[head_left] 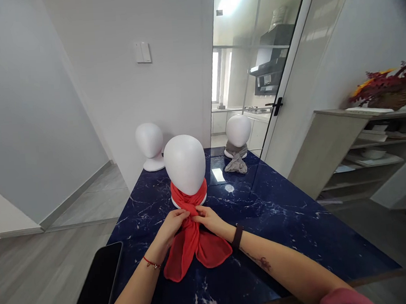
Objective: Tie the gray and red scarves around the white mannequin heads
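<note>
A red scarf [185,253] is wrapped round the neck of a white mannequin head [185,162] and knotted in front. Its two loose ends spread over the dark blue table toward me. My left hand [173,223] pinches the scarf at the left of the knot. From the right, my right hand [207,218] has its fingers closed on the scarf just beside the knot. Part of the knot is hidden under my fingers.
A bare white mannequin head [149,141] stands at the back left. Another mannequin head [238,131] at the back right wears a grey scarf [236,163]. A black phone-like slab [97,286] lies at the left edge of the blue marbled table [282,239]. Shelves [347,128] stand right.
</note>
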A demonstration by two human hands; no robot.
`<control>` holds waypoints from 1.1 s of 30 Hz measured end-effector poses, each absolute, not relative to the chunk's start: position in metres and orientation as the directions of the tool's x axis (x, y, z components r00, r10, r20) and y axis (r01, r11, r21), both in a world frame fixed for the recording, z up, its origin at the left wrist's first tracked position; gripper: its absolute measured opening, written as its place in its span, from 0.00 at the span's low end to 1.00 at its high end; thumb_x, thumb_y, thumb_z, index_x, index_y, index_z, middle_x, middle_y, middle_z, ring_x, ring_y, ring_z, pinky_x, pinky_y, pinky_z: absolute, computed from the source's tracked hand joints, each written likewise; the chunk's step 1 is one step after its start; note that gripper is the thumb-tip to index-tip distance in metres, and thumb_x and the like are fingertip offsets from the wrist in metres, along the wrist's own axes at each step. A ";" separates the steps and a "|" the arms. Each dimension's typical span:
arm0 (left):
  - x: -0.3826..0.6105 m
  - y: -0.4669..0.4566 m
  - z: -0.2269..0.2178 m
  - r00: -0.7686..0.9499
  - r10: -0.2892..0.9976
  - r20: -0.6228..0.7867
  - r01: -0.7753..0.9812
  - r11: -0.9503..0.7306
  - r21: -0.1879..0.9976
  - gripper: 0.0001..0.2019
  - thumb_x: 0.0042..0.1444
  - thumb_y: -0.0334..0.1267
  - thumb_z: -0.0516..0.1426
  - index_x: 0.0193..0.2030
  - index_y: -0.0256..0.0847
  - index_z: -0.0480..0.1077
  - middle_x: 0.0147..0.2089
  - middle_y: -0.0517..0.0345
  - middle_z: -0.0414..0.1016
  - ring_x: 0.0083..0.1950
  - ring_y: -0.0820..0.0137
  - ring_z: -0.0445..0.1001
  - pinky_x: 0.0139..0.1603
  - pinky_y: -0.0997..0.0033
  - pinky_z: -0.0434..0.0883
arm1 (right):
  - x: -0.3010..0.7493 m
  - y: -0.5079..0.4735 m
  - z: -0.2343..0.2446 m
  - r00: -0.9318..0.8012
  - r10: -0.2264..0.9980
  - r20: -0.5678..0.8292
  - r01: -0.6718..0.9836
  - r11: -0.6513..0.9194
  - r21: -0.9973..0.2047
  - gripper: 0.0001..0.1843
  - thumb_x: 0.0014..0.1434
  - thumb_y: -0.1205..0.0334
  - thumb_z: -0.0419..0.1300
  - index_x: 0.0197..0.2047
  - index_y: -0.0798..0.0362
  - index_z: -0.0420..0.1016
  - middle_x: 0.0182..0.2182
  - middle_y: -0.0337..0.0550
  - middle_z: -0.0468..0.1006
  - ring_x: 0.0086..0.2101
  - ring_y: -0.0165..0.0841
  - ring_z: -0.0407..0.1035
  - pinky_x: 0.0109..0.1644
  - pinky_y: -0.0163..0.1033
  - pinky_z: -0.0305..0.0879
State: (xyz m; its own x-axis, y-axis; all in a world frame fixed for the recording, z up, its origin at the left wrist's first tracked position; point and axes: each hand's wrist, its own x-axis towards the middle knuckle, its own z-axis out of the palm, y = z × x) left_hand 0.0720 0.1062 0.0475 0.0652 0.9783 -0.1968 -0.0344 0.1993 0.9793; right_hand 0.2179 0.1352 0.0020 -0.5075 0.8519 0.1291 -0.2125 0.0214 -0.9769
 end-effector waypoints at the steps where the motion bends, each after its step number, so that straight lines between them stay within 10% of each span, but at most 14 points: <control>1: 0.072 0.106 0.049 0.087 0.977 -0.195 -0.035 0.199 0.979 0.07 0.38 0.36 0.62 0.18 0.35 0.70 0.17 0.63 0.64 0.20 0.79 0.56 0.23 0.76 0.51 | 0.218 0.136 0.002 -0.495 0.861 0.118 -0.223 0.006 -0.975 0.09 0.47 0.61 0.64 0.31 0.56 0.72 0.27 0.35 0.72 0.29 0.27 0.64 0.37 0.34 0.60; 10: 0.068 0.109 0.045 -0.079 0.989 -0.128 0.016 0.129 0.991 0.11 0.33 0.24 0.55 0.26 0.36 0.75 0.19 0.63 0.70 0.16 0.80 0.56 0.19 0.79 0.50 | 0.221 0.131 0.008 -0.381 0.917 -0.117 -0.308 -0.245 -0.919 0.08 0.40 0.65 0.62 0.28 0.56 0.70 0.24 0.35 0.72 0.26 0.26 0.65 0.34 0.34 0.60; 18: 0.066 0.112 0.044 -0.043 0.935 -0.352 -0.203 0.337 0.919 0.11 0.33 0.26 0.60 0.28 0.38 0.68 0.20 0.63 0.71 0.18 0.77 0.65 0.20 0.78 0.58 | 0.226 0.138 0.011 -0.443 0.864 -0.239 -0.383 -0.423 -0.821 0.07 0.47 0.63 0.53 0.32 0.53 0.62 0.20 0.29 0.63 0.17 0.22 0.52 0.25 0.31 0.53; 22: 0.062 0.115 0.052 -0.014 0.898 -0.441 -0.374 0.404 0.835 0.07 0.39 0.26 0.58 0.28 0.36 0.67 0.20 0.59 0.72 0.19 0.73 0.69 0.20 0.76 0.65 | 0.235 0.138 0.012 -0.286 0.956 0.071 -0.015 0.069 -0.997 0.08 0.52 0.64 0.54 0.37 0.50 0.59 0.22 0.30 0.64 0.20 0.25 0.55 0.27 0.32 0.54; 25: 0.057 0.117 0.063 0.118 0.848 -0.517 -0.520 0.497 0.695 0.07 0.46 0.25 0.53 0.32 0.30 0.70 0.23 0.53 0.73 0.20 0.72 0.71 0.21 0.74 0.70 | 0.242 0.134 0.014 -0.395 0.835 0.384 0.332 0.519 -0.788 0.08 0.55 0.68 0.54 0.40 0.52 0.63 0.31 0.37 0.71 0.29 0.29 0.65 0.36 0.35 0.59; 33: 0.061 0.113 0.064 0.098 0.852 -0.514 -0.580 0.469 0.666 0.07 0.50 0.21 0.54 0.35 0.30 0.71 0.30 0.50 0.76 0.29 0.71 0.77 0.31 0.77 0.75 | 0.245 0.129 0.015 -0.665 0.691 0.283 0.585 0.718 -0.377 0.31 0.52 0.49 0.64 0.55 0.54 0.62 0.46 0.51 0.73 0.40 0.40 0.72 0.41 0.41 0.66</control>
State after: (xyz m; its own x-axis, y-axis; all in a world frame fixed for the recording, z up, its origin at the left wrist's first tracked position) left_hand 0.0614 0.1129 0.0645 0.0982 0.8522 -0.5140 -0.5798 0.4687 0.6664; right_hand 0.2449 0.1292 0.0150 -0.6648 0.6912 0.2832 0.5854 0.7176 -0.3774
